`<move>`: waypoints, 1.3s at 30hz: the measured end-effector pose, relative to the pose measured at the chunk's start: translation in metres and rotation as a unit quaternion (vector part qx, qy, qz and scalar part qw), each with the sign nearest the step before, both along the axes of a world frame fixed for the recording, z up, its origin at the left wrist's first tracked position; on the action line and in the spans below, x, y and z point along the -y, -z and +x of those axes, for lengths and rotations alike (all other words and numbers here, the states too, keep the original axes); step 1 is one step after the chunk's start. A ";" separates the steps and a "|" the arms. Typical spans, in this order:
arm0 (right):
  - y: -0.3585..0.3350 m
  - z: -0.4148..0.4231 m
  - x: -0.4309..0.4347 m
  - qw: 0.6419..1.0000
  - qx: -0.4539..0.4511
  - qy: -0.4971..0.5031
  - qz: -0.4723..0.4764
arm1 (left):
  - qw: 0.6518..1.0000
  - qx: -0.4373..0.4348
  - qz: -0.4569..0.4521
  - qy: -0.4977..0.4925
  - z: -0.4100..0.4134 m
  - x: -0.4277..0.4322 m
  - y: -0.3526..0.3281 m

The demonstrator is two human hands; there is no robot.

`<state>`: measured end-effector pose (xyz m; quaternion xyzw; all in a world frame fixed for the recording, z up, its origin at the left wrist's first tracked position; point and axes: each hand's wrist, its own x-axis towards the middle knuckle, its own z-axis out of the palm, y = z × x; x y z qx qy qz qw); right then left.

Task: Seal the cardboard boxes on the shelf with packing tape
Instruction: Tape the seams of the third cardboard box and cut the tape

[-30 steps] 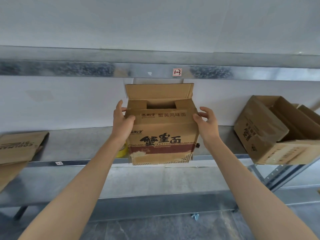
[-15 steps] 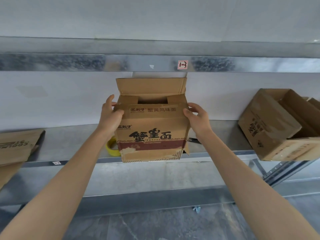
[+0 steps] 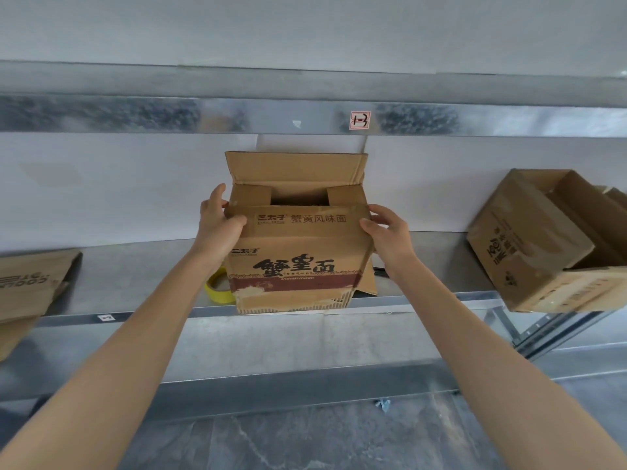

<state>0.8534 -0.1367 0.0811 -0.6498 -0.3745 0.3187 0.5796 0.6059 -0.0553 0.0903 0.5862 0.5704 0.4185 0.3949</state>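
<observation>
A brown cardboard box (image 3: pixel 298 266) with black characters and a red band stands at the front edge of the metal shelf (image 3: pixel 424 301). Its back flap stands upright, the two side flaps are folded in, and the front flap leans inward. My left hand (image 3: pixel 217 225) grips the box's top left corner, thumb on the front flap. My right hand (image 3: pixel 386 232) holds the top right corner, fingers curled over the edge. A yellow roll of packing tape (image 3: pixel 219 288) lies on the shelf just left of the box, partly hidden by my left wrist.
An open cardboard box (image 3: pixel 543 245) lies tipped on the shelf at the right. A flattened box (image 3: pixel 30 283) hangs over the shelf edge at the left. A shelf beam with a "1-3" label (image 3: pixel 359 120) runs overhead. A small dark object (image 3: pixel 380 271) lies behind the box.
Both hands stay on the box's top corners. The box has turned slightly, and a loose flap now shows at its lower right. More of the tape roll is visible.
</observation>
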 end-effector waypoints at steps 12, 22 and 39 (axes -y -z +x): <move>-0.004 0.012 0.006 1.000 0.010 0.018 -0.011 | 0.998 0.053 -0.025 0.027 0.009 0.003 0.002; -0.006 0.014 0.006 0.999 0.040 0.034 -0.010 | 0.989 -0.016 0.003 0.145 0.004 -0.034 -0.017; -0.006 0.013 0.005 0.998 0.053 0.035 -0.027 | 0.974 -0.065 0.026 0.215 -0.004 -0.066 -0.016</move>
